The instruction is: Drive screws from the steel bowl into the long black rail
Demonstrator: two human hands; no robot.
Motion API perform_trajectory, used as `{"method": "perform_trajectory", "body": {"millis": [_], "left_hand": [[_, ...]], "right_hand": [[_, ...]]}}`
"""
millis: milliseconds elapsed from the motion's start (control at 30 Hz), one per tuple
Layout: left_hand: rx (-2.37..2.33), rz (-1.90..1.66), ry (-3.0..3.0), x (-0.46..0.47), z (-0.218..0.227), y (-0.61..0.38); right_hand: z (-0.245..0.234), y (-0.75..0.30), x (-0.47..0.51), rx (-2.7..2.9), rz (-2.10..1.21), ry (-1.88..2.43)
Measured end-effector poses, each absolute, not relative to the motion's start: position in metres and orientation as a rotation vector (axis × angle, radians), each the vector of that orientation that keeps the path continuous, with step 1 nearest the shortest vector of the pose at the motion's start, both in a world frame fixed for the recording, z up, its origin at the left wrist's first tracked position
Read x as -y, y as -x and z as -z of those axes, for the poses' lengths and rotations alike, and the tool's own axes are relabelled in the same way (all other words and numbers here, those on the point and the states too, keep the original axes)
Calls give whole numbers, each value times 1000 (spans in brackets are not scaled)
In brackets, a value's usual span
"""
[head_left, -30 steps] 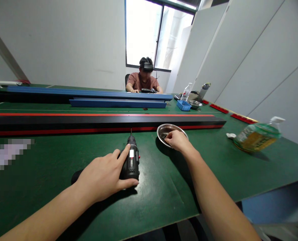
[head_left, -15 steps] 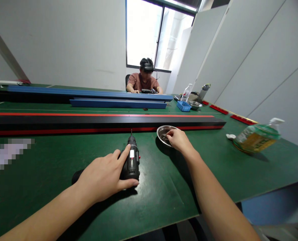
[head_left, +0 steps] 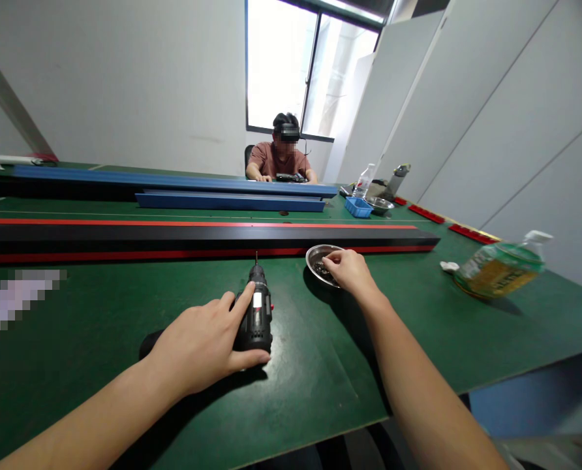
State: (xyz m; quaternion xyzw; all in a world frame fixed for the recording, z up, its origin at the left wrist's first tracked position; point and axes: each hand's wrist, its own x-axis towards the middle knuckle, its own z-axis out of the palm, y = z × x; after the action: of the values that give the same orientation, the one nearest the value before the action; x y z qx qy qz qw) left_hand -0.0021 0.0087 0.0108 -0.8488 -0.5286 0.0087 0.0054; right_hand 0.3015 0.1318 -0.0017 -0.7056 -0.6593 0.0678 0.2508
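A black cordless drill (head_left: 258,310) lies on the green table (head_left: 100,313) with its bit pointing away from me. My left hand (head_left: 205,343) rests over its rear, thumb under the body and forefinger along its side. My right hand (head_left: 348,269) reaches into a small metal bowl (head_left: 318,258) that holds several dark screws. Its fingertips are bunched together down among the screws; what they pinch is too small to make out.
A long black and red rail (head_left: 198,236) crosses the table just behind the drill and bowl, with blue rails (head_left: 173,186) farther back. A tilted bottle of yellow liquid (head_left: 501,267) is at the right. Another person (head_left: 280,156) sits at the far end.
My right hand has shifted a little farther back and left inside the bowl, fingers working among the screws. My left hand and the drill have not moved.
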Motion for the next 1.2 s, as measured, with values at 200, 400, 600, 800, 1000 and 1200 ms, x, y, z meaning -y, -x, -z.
{"method": "perform_trajectory", "body": {"millis": [200,400,600,800,1000,1200], "left_hand": [[1644,-36,2692,-4,-10,6],[1639,-24,2735,0,-11,7],[1648,-13,2769,0,-15,5],[1641,-10,2759,1,-15,4],[1651,-35,2760,3,-22,2],[1652,-37,2757,1,-20,1]], "right_hand": [[-10,-284,-124,1693,-95,1629],[-6,-204,-118,1815,-474,1205],[40,-157,-169,1568,-696,1398],[59,-162,-196,1453,-883,1402],[49,-168,-193,1450,-1123,1332],[50,-166,-194,1456,-1103,1330]]}}
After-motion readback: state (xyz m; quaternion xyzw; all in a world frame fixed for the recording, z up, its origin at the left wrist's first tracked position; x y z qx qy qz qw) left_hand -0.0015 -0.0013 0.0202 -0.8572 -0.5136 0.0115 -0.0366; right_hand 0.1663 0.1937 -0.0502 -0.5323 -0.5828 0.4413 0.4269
